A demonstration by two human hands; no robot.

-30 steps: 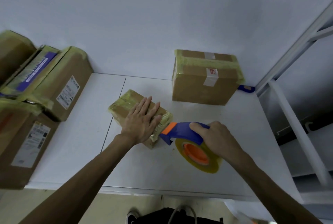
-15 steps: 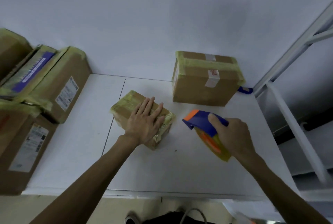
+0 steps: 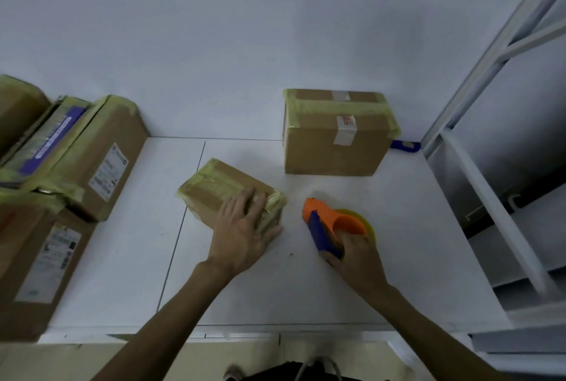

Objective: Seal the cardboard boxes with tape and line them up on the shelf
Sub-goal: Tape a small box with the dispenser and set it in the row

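The small box (image 3: 220, 193) lay on the white shelf surface (image 3: 122, 258), wrapped in yellowish tape, just left of centre. A second earlier the tape dispenser (image 3: 330, 224) had been against its right end; it had since pulled clear and dropped low to the surface just beside the box, no longer touching it. The right hand (image 3: 352, 255) was clamped round its blue handle. The left hand (image 3: 242, 233), fingers straight, had slid from the top's middle to the near right end and pressed there. I judged the strip cut and this box sealed, leaving only the lining up. Counted: one dispenser; two boxes on the open surface, the small one and a larger box (image 3: 333, 135) at the back wall; four more, as far as I could tell, in a left-hand stack (image 3: 104, 160); one blue object (image 3: 404, 146) behind the larger box.
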